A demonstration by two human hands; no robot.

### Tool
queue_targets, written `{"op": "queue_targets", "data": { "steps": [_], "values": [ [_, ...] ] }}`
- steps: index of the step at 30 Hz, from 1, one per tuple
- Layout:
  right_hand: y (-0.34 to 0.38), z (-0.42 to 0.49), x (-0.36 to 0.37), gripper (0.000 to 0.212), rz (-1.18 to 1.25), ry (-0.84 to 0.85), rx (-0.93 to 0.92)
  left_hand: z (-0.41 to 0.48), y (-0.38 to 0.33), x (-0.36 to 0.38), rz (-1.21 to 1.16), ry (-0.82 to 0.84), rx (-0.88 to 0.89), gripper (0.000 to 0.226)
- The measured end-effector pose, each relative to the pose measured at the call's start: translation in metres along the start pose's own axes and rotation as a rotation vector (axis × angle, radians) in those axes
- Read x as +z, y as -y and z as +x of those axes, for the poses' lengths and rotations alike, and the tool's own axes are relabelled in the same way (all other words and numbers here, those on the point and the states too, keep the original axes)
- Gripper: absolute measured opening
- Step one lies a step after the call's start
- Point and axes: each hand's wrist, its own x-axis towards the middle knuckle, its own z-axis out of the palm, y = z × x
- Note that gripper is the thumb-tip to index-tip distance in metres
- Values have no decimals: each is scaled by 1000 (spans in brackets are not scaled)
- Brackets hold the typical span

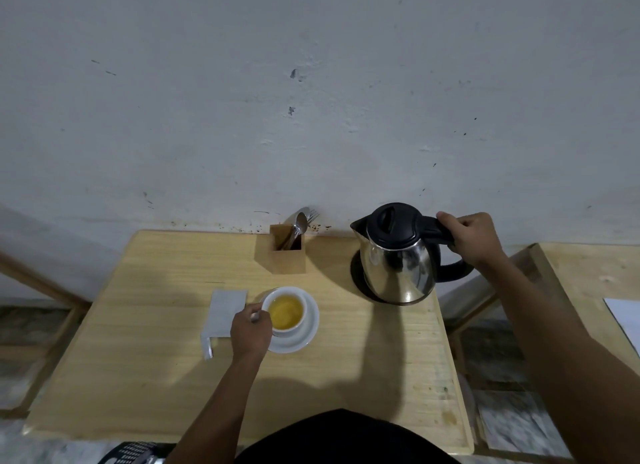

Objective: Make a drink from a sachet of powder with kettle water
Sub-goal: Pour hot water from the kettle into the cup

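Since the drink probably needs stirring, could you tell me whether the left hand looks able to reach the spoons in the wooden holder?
Probably yes: the left hand is at the cup, and bare table lies between it and the wooden holder.

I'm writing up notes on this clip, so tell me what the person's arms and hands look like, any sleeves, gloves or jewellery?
Both forearms are bare as far as the picture shows, with no sleeve in view. The left hand and the right hand wear no gloves, and no watch, bracelet or ring is visible, though the fingers are too small to rule out a thin ring. A dark garment shows at the bottom edge, on the torso.
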Motion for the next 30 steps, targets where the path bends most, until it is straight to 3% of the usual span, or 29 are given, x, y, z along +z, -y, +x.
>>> {"op": "queue_targets", "data": {
  "steps": [10,21,25,30],
  "values": [
    [-27,21,7,58,168,-6,31,1,-2,6,93,-53,-5,25],
    [-48,48,2,63,151,88,40,2,-3,8,100,-68,-34,26],
    [-44,43,5,64,65,-31,22,1,-2,10,100,-70,-48,29],
    [-38,20,25,47,80,-240,67,1,0,7,104,-41,-33,26]
  ]
}}
